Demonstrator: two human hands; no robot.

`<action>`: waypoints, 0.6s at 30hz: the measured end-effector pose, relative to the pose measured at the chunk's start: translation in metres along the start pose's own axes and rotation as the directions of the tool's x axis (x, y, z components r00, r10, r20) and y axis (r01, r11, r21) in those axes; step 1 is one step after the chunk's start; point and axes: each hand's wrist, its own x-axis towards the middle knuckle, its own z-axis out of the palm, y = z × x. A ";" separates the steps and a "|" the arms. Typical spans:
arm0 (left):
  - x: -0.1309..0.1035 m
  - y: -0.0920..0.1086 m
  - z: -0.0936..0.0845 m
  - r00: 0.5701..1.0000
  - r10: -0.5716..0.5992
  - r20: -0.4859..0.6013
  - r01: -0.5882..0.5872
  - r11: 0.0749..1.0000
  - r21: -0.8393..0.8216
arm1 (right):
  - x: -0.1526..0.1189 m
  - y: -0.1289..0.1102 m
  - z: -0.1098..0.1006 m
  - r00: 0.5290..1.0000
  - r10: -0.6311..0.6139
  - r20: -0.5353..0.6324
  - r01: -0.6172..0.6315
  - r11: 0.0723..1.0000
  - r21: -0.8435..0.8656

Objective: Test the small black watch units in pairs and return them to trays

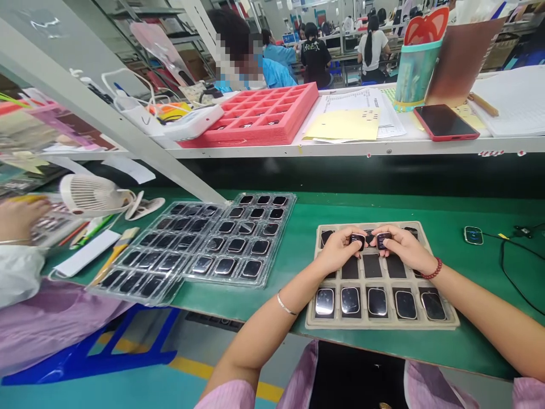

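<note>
My left hand (340, 247) pinches a smartwatch (356, 242) whose dark face carries small light marks. A second smartwatch (384, 241) is gripped between thumb and fingers of my right hand (402, 247). Both hands are close together over the back half of a beige compartment tray (383, 325). In the tray's front row lie several square watch faces, among them a dark one (377, 301) in the middle. The middle row shows dark pocket linings (372, 266). My hands cover part of the back row.
Clear plastic trays of dark square screens (236, 245) lie to the left, near a brush (117, 253) and a small white fan (91, 193). A lit watch (473, 235) on a cable (504, 272) sits right. A shelf above bears a red foam tray (298, 116) and phone (446, 122). A co-worker's hand (21, 218) is far left.
</note>
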 end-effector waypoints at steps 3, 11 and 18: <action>0.000 0.000 0.000 1.000 -0.010 0.008 0.010 1.000 0.017 | 0.000 0.000 0.000 1.000 0.014 -0.013 -0.014 1.000 -0.010; 0.001 -0.001 0.000 1.000 -0.009 -0.001 0.009 1.000 0.015 | 0.000 0.002 -0.001 1.000 -0.013 0.000 0.013 1.000 -0.013; 0.001 -0.004 -0.002 1.000 0.004 0.011 -0.004 1.000 0.020 | 0.000 0.004 -0.001 1.000 -0.009 0.007 0.009 1.000 -0.018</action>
